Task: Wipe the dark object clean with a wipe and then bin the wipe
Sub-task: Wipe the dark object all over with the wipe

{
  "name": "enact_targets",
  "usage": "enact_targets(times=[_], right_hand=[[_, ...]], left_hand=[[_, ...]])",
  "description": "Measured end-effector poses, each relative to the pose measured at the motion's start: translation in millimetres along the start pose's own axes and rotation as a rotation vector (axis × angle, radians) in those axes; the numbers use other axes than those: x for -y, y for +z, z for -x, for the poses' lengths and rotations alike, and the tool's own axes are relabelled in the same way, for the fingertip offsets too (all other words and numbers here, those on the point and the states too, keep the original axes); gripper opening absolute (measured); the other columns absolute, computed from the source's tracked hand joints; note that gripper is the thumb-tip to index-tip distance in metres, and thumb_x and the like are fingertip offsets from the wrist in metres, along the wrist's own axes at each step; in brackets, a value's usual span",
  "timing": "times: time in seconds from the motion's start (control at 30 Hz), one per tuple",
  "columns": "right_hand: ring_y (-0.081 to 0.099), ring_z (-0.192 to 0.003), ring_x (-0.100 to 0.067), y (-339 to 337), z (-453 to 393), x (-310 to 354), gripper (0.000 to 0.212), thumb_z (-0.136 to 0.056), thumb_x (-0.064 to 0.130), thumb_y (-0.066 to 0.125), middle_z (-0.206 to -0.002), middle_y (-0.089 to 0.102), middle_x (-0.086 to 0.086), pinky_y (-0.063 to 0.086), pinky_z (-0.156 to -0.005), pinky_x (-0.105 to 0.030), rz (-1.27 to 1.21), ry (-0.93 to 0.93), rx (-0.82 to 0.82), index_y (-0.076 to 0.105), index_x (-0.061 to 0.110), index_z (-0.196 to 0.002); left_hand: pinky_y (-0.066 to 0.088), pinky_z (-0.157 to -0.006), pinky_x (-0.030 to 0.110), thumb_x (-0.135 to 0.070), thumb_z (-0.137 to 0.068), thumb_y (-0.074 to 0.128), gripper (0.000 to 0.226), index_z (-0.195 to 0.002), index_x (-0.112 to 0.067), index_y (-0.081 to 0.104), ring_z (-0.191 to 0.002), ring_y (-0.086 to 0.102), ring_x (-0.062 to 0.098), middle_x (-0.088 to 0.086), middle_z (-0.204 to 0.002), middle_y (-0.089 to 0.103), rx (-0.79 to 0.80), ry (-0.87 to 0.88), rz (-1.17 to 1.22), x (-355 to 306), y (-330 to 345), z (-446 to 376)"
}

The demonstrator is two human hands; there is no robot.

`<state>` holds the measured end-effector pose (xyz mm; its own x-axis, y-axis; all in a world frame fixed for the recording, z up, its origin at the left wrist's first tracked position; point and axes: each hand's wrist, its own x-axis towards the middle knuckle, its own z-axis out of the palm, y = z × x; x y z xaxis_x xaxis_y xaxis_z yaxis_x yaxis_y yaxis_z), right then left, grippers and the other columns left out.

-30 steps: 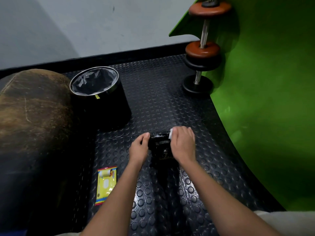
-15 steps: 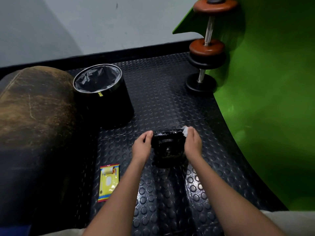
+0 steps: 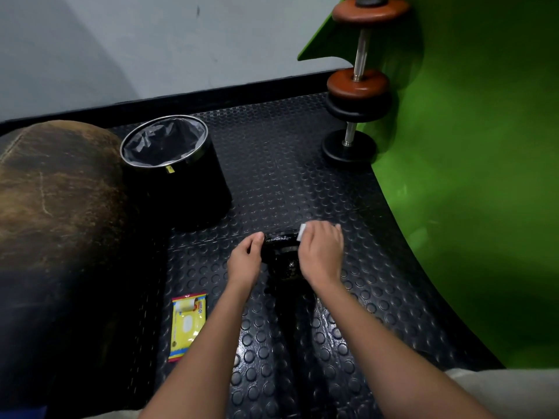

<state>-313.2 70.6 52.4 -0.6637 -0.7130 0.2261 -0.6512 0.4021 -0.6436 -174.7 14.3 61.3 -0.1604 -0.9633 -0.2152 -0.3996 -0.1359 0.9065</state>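
The right hand is the grip here. It is curled over a white wipe, and only a corner of the wipe pokes out past the fingers. The hand lies on top of the dark object, which sits on the floor right under it. The left hand is just beside the grip, on the other side of the object. Its thumb touches the object's edge, but I cannot tell if the fingers hold it.

The object looks shiny and maybe wet. If the left hand lets go, I think a hard rub could make it slide or tip on the bumpy floor. The wipe is small, so it could bunch up and miss spots.

The bin stands well apart, ahead of the left hand. A toss from here could hit the rim and land on the floor. The wipe pack lies behind the left hand.
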Motion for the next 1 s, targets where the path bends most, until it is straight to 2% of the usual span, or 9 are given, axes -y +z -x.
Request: enact_targets(times=[0.17, 0.33, 0.47, 0.57, 0.7, 0.77, 0.83, 0.9, 1.0], right_hand=[[0.054, -0.109, -0.012, 5.4, 12.4, 7.1, 0.035, -0.105, 0.028, 0.033, -0.107, 0.065, 0.008, 0.017, -0.122, -0.038, 0.080, -0.311, 0.009, 0.066, 0.019, -0.113], [0.054, -0.112, -0.008, -2.5, 3.9, -17.8, 0.034, -0.107, 0.030, 0.035, -0.111, 0.064, 0.013, 0.017, -0.121, -0.039, 0.015, -0.293, 0.003, 0.067, 0.023, -0.115], [0.054, -0.098, -0.013, -2.8, -2.5, -28.1, 0.046, -0.105, 0.041, 0.024, -0.096, 0.058, 0.014, 0.040, -0.102, -0.040, -0.217, -0.015, -0.007, 0.066, 0.021, -0.103], [0.055, -0.096, -0.015, -1.1, -5.3, -22.8, 0.039, -0.104, 0.039, 0.029, -0.094, 0.059, 0.013, 0.046, -0.089, -0.039, -0.356, 0.184, 0.022, 0.064, 0.022, -0.100], [0.061, -0.106, -0.020, 3.1, -9.7, -22.5, 0.043, -0.102, 0.044, 0.033, -0.116, 0.067, 0.001, 0.049, -0.092, -0.036, -0.626, 0.578, 0.086, 0.067, 0.023, -0.120], [0.062, -0.109, -0.026, 2.9, -15.6, -29.3, 0.048, -0.098, 0.048, 0.035, -0.122, 0.065, -0.004, 0.050, -0.098, -0.042, -0.769, 0.825, 0.172, 0.064, 0.022, -0.125], [0.060, -0.109, -0.026, 0.5, -18.8, -29.6, 0.051, -0.099, 0.049, 0.032, -0.123, 0.063, -0.002, 0.048, -0.099, -0.042, -0.801, 0.923, 0.228, 0.062, 0.020, -0.129], [0.056, -0.114, -0.026, -1.4, -16.5, -21.5, 0.051, -0.103, 0.045, 0.027, -0.122, 0.059, -0.001, 0.044, -0.100, -0.042, -0.592, 0.790, 0.167, 0.060, 0.018, -0.132], [0.057, -0.113, -0.021, -4.6, -4.3, -9.3, 0.045, -0.106, 0.033, 0.025, -0.113, 0.065, 0.001, 0.033, -0.114, -0.044, -0.245, 0.357, 0.010, 0.067, 0.017, -0.113]], left_hand=[[0.039, -0.090, 0.020, -0.039, -0.099, 0.051, 0.034, -0.121, -0.019, 0.067, -0.110, 0.059, 0.008, -0.005, -0.118, 0.068, 0.009, 0.004, -0.007, -1.4, -1.6, 0.7], [0.040, -0.088, 0.020, -0.043, -0.099, 0.050, 0.033, -0.119, -0.024, 0.068, -0.108, 0.060, 0.008, -0.010, -0.114, 0.068, 0.025, -0.008, 0.005, 0.8, -1.8, -0.5], [0.036, -0.090, 0.019, -0.043, -0.099, 0.048, 0.038, -0.126, -0.021, 0.064, -0.109, 0.053, 0.003, -0.011, -0.119, 0.063, 0.029, -0.009, -0.006, -0.7, -2.4, 1.3], [0.036, -0.091, 0.019, -0.044, -0.100, 0.048, 0.039, -0.127, -0.022, 0.063, -0.110, 0.052, 0.002, -0.009, -0.124, 0.063, 0.031, -0.008, -0.011, -0.8, -2.8, 1.2], [0.036, -0.091, 0.020, -0.044, -0.099, 0.048, 0.039, -0.127, -0.022, 0.063, -0.112, 0.053, 0.005, -0.007, -0.126, 0.063, 0.030, -0.010, -0.017, -1.3, -2.4, 2.1], [0.036, -0.090, 0.020, -0.044, -0.099, 0.048, 0.039, -0.127, -0.021, 0.063, -0.112, 0.053, 0.005, -0.006, -0.126, 0.063, 0.028, -0.014, -0.023, -2.2, -2.6, 2.4], [0.036, -0.091, 0.020, -0.044, -0.100, 0.048, 0.040, -0.128, -0.021, 0.063, -0.110, 0.051, 0.004, -0.006, -0.128, 0.063, 0.026, -0.018, -0.031, -2.5, -2.3, 2.2], [0.035, -0.092, 0.020, -0.043, -0.100, 0.048, 0.039, -0.128, -0.021, 0.063, -0.109, 0.050, 0.003, -0.006, -0.128, 0.063, 0.023, -0.019, -0.036, -2.8, -2.2, 2.8], [0.036, -0.092, 0.020, -0.044, -0.099, 0.048, 0.038, -0.127, -0.022, 0.064, -0.110, 0.052, 0.003, -0.007, -0.126, 0.064, 0.015, -0.015, -0.040, -2.1, -2.2, 2.7]])
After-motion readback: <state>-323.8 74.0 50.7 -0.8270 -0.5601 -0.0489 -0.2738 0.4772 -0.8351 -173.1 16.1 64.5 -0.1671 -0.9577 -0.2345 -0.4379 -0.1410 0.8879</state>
